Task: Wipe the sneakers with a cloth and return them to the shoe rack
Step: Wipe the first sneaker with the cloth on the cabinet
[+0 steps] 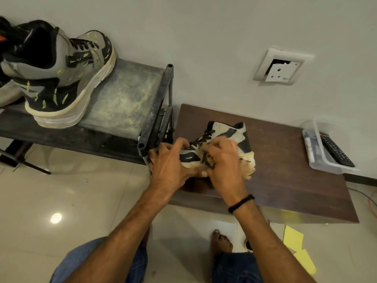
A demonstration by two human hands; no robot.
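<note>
A grey, black and cream sneaker (228, 133) lies on a low brown table (285, 160). My left hand (171, 162) grips its front end, fingers curled over the top and thumb along the sole. My right hand (224, 158) presses a bunched yellowish cloth (247, 167) against the sneaker's side, with the fingers curled round the cloth. The matching sneaker (61, 78) stands on top of the dusty dark shoe rack (126, 99) to the left.
A clear plastic box (318, 152) with a black remote sits at the table's right end. A wall socket (279, 66) is above the table. My bare foot (221, 240) and yellow papers (295, 248) are on the tiled floor.
</note>
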